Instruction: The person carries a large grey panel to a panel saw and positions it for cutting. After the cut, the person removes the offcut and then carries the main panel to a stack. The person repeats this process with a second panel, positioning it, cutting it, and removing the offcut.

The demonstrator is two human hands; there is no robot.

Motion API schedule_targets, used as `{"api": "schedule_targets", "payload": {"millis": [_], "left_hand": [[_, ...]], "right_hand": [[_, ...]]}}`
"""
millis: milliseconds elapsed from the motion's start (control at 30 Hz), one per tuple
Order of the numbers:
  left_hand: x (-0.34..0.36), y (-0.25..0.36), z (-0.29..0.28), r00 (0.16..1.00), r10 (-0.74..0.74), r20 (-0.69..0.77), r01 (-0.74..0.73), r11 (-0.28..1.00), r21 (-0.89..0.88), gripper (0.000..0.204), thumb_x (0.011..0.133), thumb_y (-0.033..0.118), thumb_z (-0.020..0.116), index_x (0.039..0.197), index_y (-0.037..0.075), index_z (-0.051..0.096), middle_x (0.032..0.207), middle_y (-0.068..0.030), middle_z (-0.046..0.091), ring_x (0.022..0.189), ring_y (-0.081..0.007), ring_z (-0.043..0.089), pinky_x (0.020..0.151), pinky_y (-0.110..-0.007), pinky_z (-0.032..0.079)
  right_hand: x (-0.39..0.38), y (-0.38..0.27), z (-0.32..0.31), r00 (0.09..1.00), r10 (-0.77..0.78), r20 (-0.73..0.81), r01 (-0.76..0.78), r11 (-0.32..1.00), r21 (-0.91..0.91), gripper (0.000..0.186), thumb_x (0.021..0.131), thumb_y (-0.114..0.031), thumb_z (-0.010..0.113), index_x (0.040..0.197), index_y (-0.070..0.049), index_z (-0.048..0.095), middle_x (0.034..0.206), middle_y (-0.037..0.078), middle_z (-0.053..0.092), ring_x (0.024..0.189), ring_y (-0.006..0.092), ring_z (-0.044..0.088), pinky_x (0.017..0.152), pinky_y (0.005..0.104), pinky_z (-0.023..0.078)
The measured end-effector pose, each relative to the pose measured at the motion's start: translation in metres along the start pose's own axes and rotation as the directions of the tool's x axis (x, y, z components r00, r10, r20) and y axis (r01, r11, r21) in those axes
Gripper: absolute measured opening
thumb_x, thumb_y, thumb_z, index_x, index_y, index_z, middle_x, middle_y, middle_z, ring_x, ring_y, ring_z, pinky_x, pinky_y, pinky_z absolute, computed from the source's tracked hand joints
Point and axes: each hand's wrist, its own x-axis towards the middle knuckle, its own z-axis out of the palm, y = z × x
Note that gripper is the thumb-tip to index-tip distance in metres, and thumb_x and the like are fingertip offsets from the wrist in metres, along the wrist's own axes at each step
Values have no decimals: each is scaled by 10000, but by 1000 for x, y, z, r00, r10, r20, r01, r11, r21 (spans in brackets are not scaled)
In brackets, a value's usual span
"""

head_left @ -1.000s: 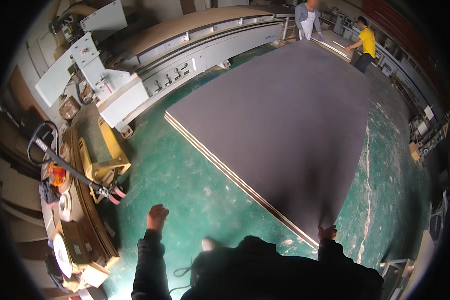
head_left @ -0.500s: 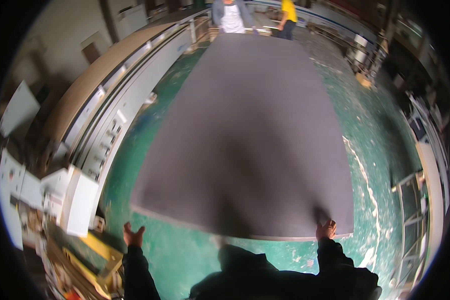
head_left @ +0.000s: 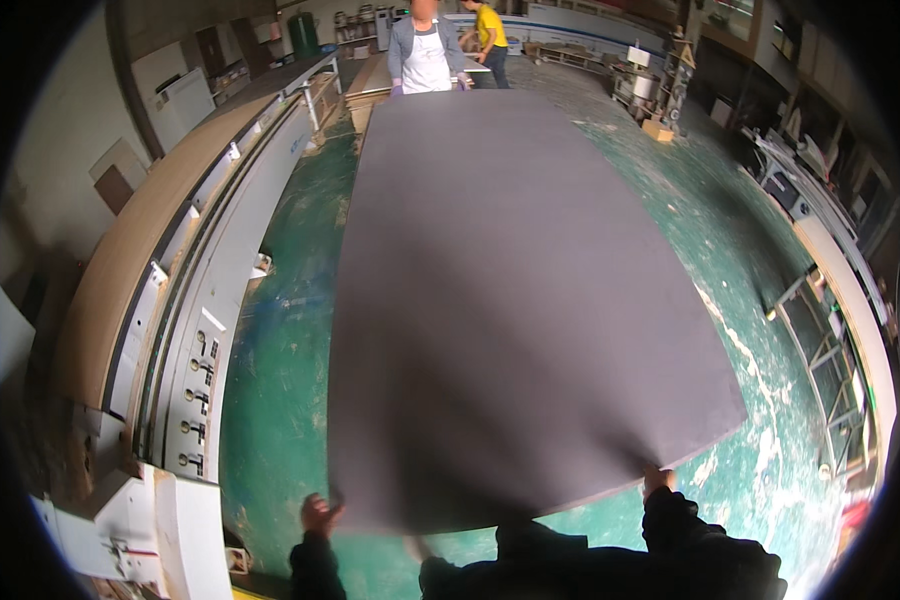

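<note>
Dark panel looks heavy, stiff, best taken by edges near corners; right hand grips near edge, left hand at corner, can't tell if gripping.

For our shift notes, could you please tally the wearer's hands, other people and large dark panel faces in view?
Hands: 2 (left hand, right hand)
Other people: 2 (white-aproned person, yellow-shirted person)
Large dark panel face: 1
Total: 5

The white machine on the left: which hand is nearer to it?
Left. The left hand, at the near left corner of the panel, is right of the machine; the right hand, at the near edge, is much farther right.
</note>
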Motion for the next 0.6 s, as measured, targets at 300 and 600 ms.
{"api": "schedule_targets", "payload": {"millis": [300, 600], "left_hand": [[0, 16, 22, 984, 156, 88, -175, 738, 652, 373, 675, 429, 746, 852, 100, 751, 877, -121, 727, 831, -329, 693, 740, -436, 550], [-19, 31, 17, 992, 114, 48, -122, 847, 517, 498, 636, 434, 826, 886, 16, 723, 852, -138, 724, 798, -297, 700, 718, -399, 544]], "right_hand": [[-145, -32, 71, 942, 291, 166, -335, 807, 486, 311, 820, -270, 751, 1028, -80, 617, 855, 72, 631, 718, 209, 607, 543, 383, 486], [-126, -23, 77, 994, 69, -84, -76, 993, -92, 465, 811, -336, 735, 1134, -3, 696, 1111, 121, 708, 1000, 274, 653, 831, 409, 515]]}}
